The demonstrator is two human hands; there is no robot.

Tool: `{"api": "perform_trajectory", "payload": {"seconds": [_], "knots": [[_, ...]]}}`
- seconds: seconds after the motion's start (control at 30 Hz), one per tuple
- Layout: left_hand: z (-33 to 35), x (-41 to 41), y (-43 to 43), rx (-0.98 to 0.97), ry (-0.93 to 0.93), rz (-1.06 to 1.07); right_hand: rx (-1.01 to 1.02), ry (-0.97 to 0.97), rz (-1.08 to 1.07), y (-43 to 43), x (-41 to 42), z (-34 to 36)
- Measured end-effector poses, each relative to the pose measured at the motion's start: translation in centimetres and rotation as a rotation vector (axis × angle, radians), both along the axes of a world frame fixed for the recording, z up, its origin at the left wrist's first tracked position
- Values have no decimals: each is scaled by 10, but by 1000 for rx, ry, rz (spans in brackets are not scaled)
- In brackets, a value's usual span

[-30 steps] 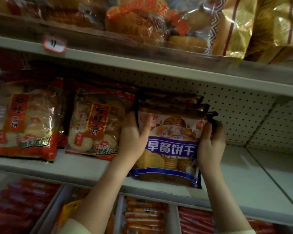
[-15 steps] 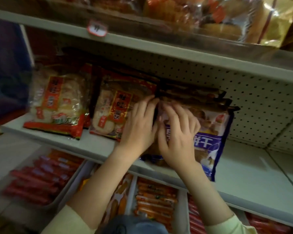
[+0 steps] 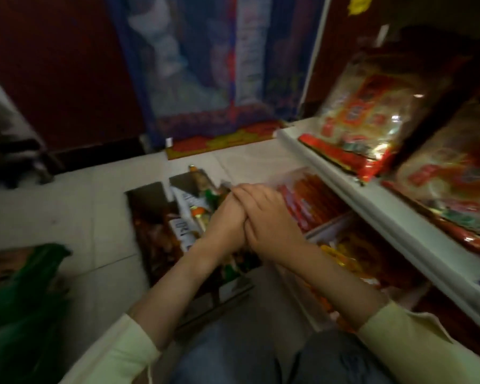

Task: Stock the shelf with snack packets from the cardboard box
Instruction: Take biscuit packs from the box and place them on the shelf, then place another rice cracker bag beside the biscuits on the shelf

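Near edge: knees in blue jeans (image 3: pixel 233 356), centre. Pale yellow sleeves (image 3: pixel 122 353) on both forearms, which reach away from the viewer. Green bag (image 3: pixel 25 300) on the floor at near left, blurred.

Mid: L hand (image 3: pixel 227 220) and R hand (image 3: pixel 272 217) meet above the cardboard box (image 3: pixel 146 198), touching each other. R hand lies partly over the L, fingers relaxed, grasping no pkt. L hand's fingers are covered by the R, so its grip cannot be told; no pkt shows in it.

The cardboard box stands on the pale tiled floor (image 3: pixel 67 217), just left of the shelving unit, top flaps open. Inside are mixed snack pkts (image 3: pixel 183 223): white, brown, green and orange wrappers, detail lost to blur.

Right, low level: red stick pkts (image 3: pixel 311 206) lie in a tray beneath the shelf; nearer, yellow-orange pkts (image 3: pixel 344 256) in the next tray.

Right, upper level: white shelf (image 3: pixel 344 184) runs from near right to far centre. Two clear cracker bags w/ red labels stand on it, leaning back: far cracker bag (image 3: pixel 372 112) and near cracker bag (image 3: pixel 455 184), side by side.

Far: red-and-yellow mat (image 3: pixel 225 139) on the floor at the foot of a blue poster (image 3: pixel 205 65); dark red wall (image 3: pixel 67 79) to the left of it.
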State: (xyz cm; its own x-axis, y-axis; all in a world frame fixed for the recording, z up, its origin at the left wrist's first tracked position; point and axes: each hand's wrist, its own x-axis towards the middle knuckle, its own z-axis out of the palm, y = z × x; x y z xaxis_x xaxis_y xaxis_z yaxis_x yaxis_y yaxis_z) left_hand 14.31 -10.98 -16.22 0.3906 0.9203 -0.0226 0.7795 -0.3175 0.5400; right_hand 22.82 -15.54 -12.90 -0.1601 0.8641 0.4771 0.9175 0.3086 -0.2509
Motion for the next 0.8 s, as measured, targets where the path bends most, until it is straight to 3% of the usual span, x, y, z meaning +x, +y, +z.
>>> {"api": "perform_trajectory", "payload": {"seconds": [0.03, 0.07, 0.13, 0.23, 0.33, 0.43, 0.53, 0.67, 0.8], "knots": [[4, -19, 6, -125, -206, -12, -42, 15, 40, 11, -11, -8], [10, -33, 3, -32, -52, 59, -75, 52, 69, 24, -22, -18], [11, -75, 20, 10, -64, -20, -153, 189, 57, 46, -34, -39], [-22, -117, 39, -38, -29, 152, -402, 381, -96, 73, -41, -72], [-40, -126, 41, -89, -43, 215, -708, 430, -231, 79, -47, -96], [-46, -126, 47, -146, -42, 261, -868, 388, -276, 80, -58, -117], [-50, -117, 45, -197, -37, 248, -916, 402, -345, 82, -63, -128], [-55, -111, 45, -230, -109, 233, -833, 409, -393, 81, -60, -124], [-54, -107, 46, -239, -204, 262, -735, 555, -329, 78, -54, -104]]}}
